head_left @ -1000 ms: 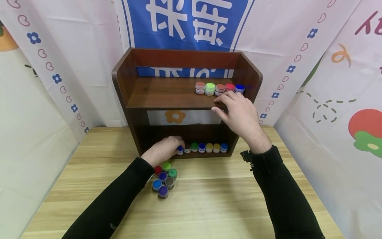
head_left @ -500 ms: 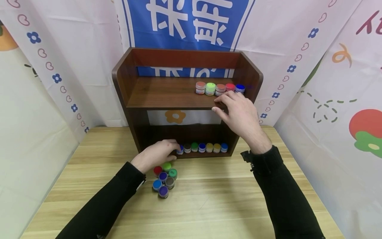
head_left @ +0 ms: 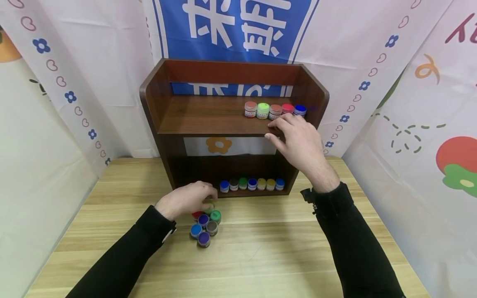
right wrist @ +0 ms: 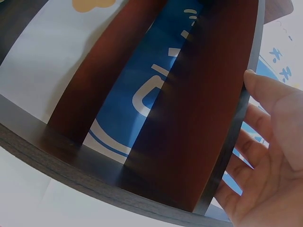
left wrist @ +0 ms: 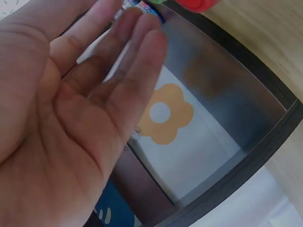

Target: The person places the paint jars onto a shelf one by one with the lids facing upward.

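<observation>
My left hand (head_left: 188,198) hovers over a cluster of small paint jars, its fingers loosely bent and nothing seen between them. Its fingertips overlap a lime-lidded paint jar (head_left: 210,208) and partly hide a red-lidded one (head_left: 196,215). In the left wrist view the palm (left wrist: 71,132) shows bare. My right hand (head_left: 298,138) grips the front edge of the wooden shelf unit's upper board (head_left: 208,124), thumb at the edge and fingers above it. The right wrist view shows that thumb (right wrist: 258,82) against the board's edge.
Several paint jars (head_left: 263,111) line the upper shelf's right side, partly behind my right hand. Another row (head_left: 252,184) stands along the lower shelf's front. More jars, such as a purple-lidded one (head_left: 203,239), sit on the wooden table (head_left: 261,256). Printed cloth (head_left: 112,82) hangs behind.
My left hand has left the blue-lidded jar at the lower row's left end and moved back and down to the jars on the table. The right hand stays put.
</observation>
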`<state>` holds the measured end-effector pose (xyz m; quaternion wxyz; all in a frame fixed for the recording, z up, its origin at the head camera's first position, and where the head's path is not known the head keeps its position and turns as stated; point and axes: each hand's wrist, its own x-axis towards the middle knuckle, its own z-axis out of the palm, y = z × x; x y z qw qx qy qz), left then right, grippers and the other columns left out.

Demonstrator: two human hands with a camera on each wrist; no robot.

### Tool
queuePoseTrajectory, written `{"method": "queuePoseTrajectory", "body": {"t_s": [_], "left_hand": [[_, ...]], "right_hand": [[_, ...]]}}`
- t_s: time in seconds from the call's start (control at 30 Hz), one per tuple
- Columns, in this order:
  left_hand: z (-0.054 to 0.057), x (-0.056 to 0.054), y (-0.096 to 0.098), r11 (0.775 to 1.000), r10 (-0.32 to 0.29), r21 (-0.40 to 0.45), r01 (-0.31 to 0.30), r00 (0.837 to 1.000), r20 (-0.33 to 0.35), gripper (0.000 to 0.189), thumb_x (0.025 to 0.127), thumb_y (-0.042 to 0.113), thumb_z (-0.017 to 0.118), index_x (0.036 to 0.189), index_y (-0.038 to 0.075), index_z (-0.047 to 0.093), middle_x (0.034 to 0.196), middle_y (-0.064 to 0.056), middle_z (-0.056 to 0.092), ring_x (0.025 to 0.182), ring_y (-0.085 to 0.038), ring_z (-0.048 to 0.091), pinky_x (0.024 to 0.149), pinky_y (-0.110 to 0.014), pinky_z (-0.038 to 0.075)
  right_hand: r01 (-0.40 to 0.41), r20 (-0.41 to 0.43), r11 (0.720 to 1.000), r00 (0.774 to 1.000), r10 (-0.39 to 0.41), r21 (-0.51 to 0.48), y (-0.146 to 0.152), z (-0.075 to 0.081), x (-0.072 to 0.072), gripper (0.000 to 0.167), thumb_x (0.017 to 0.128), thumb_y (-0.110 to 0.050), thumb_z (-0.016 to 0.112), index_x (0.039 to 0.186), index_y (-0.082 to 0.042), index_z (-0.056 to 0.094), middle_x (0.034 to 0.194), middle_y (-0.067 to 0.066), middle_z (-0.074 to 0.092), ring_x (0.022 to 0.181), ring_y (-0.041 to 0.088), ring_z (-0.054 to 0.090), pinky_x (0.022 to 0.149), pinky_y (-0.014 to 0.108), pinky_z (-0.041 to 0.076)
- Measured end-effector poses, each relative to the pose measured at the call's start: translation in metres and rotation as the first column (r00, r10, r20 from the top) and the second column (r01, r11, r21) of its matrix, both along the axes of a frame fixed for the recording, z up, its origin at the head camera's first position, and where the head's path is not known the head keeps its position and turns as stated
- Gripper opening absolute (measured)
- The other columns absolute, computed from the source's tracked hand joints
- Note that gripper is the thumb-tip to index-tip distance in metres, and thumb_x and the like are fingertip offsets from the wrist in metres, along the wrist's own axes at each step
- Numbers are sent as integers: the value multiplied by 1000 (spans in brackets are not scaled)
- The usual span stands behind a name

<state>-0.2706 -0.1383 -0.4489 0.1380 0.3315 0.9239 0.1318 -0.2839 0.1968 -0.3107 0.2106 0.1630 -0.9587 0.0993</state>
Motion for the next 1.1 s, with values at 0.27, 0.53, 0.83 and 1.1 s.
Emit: {"method": "queuePoseTrajectory", "body": {"t_s": [0.27, 0.53, 0.83, 1.1], "left_hand": [[-7, 3, 0, 999, 26, -30, -25, 999, 45, 11, 107, 14, 88, 117, 12, 84, 116, -5, 80, 93, -15, 64, 93, -35, 72], [-11, -1, -2, 1000, 19, -4, -18, 998, 67, 17, 105, 6, 87, 122, 11, 86, 118, -3, 80, 99, -17, 65, 99, -38, 72], [-14, -5, -4, 1000, -15, 15, 14, 997, 77, 25, 102, 3, 89, 125, 11, 85, 124, -5, 79, 107, -23, 68, 107, -43, 71], [-16, -6, -4, 1000, 27, 2, -28, 998, 52, 19, 103, 6, 90, 121, 11, 84, 117, -5, 76, 101, -18, 63, 96, -36, 72]], "right_hand": [[0, 3, 1000, 1000, 0, -3, 0, 0, 0, 45, 115, -49, 76, 145, -17, 79, 152, 13, 76, 143, 39, 67, 117, 60, 60], [-1, 4, 1000, 1000, 1, -4, -1, 0, 0, 45, 115, -50, 76, 146, -17, 79, 152, 13, 75, 143, 39, 67, 118, 60, 60], [-1, -3, 1000, 1000, 1, -4, 0, 0, 1, 45, 114, -49, 76, 145, -17, 79, 151, 13, 76, 141, 39, 67, 117, 59, 61], [-2, -4, 1000, 1000, 2, -2, 0, 0, 1, 45, 114, -50, 76, 145, -17, 79, 150, 13, 76, 140, 39, 68, 116, 59, 61]]}}
